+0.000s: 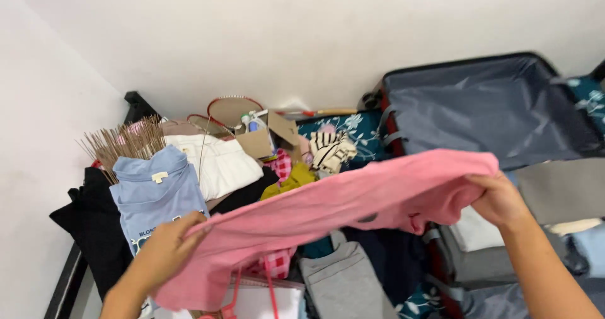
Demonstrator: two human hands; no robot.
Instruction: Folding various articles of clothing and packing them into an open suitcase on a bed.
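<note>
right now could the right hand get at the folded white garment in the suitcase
Probably not at once: the right hand grips the pink garment, which hangs partly over the folded white garment just below it.

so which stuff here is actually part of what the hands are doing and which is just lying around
In hand: pink garment, held by left hand and right hand.

Lying about: open suitcase, light blue shirt, white folded top, grey folded clothes, racket, cardboard box.
</note>
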